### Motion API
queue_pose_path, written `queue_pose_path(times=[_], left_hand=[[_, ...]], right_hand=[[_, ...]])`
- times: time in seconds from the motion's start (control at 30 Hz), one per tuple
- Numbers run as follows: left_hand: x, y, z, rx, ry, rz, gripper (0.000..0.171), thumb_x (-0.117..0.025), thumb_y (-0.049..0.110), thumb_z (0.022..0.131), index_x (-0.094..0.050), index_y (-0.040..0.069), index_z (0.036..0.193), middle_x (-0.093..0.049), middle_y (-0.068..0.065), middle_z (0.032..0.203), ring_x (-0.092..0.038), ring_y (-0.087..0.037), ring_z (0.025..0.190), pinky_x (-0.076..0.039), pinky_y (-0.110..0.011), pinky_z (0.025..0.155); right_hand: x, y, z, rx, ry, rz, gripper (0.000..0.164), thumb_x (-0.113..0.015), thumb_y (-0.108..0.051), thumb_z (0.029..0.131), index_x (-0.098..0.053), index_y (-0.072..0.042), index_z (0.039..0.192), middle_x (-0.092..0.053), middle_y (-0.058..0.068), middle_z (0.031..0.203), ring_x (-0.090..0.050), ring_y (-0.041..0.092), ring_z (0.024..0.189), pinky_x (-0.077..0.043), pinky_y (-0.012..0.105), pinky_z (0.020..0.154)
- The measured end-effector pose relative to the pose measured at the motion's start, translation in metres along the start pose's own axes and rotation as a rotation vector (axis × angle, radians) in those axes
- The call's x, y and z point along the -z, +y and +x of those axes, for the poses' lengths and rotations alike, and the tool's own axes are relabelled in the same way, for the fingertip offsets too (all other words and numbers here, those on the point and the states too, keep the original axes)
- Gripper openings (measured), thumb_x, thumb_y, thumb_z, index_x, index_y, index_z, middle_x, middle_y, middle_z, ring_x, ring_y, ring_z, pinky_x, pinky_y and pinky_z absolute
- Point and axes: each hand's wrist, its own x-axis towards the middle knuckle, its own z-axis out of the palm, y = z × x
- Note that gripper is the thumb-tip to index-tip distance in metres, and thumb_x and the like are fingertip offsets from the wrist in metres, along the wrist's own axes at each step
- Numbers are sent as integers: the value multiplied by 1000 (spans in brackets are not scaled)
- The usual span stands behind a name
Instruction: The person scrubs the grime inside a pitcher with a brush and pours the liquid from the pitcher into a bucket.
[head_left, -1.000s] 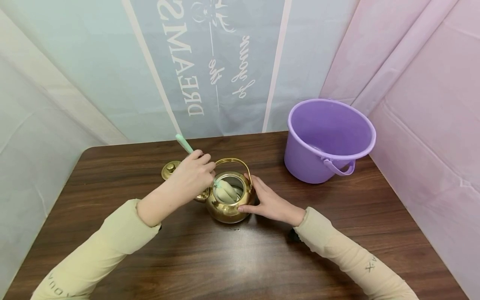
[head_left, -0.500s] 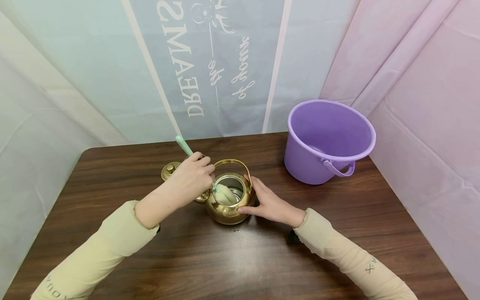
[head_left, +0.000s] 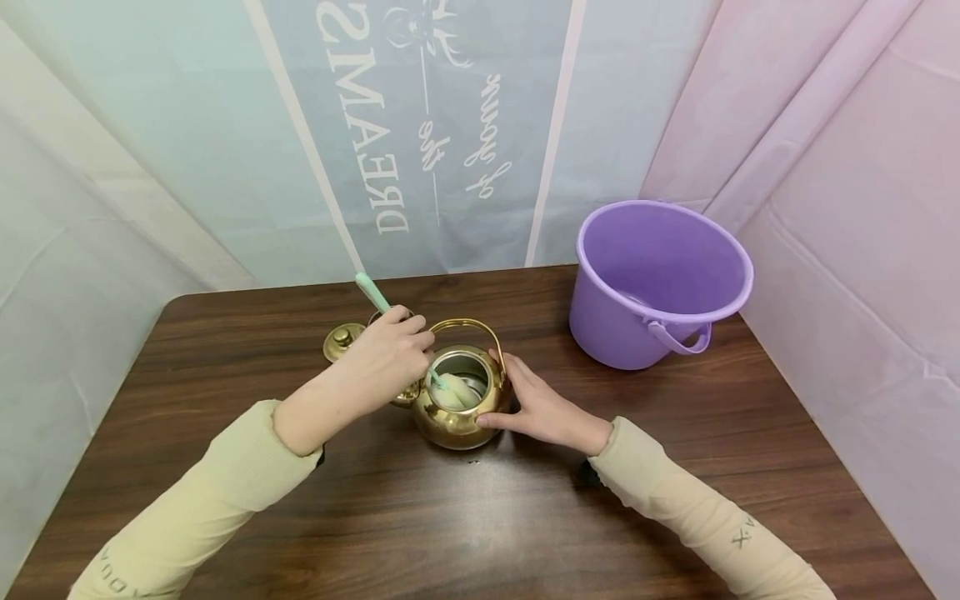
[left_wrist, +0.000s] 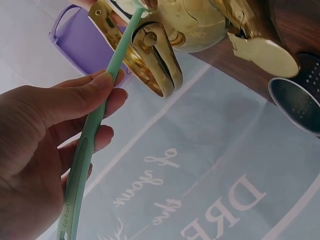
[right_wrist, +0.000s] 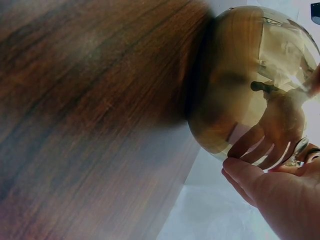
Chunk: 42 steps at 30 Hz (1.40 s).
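Mirrored “DREAMS” lettering (head_left: 363, 137) marks the backdrop (head_left: 480, 237) behind the desk (head_left: 465, 533), where, in from the far edge's middle, my right hand (head_left: 536, 404) grips the brass kettle (head_left: 453, 432) while my left hand (head_left: 386, 357) pinches the green brush (left_wrist: 85, 150) marked “Cup Brush”, head inside, apparently scrubbing, so I'd hold the kettle firm next stroke.

Dark wood-grain table (head_left: 420, 542), glare (head_left: 480, 504) on top; pale blue sheet (head_left: 480, 237) behind, white mirrored lettering (head_left: 367, 137); pinkish sheet (head_left: 862, 225) right.

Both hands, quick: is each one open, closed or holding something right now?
Left hand: closed, holding the green brush.
Right hand: holding the gold kettle by its side.
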Motion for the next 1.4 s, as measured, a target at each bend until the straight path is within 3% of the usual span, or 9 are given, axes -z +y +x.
queue_pose_path(times=[0.93, 1.4], left_hand=[[-7, 7, 10, 5, -24, -49, 4, -70, 19, 71, -68, 16, 71, -56, 3, 69, -46, -19, 69, -30, -32, 68], [-11, 7, 12, 20, -7, -28, 5, -68, 18, 73, -68, 14, 70, -56, 1, 69, -45, -19, 68, -30, -32, 68]], right_hand=[[1, 1, 1, 21, 9, 12, 94, -64, -52, 76, -12, -16, 146, -26, 6, 145, -26, 17, 131, -27, 40, 104], [0, 1, 1, 2, -2, -7, 96, -63, -54, 76, -10, -13, 146, -26, 12, 145, -27, 20, 131, -27, 41, 104]])
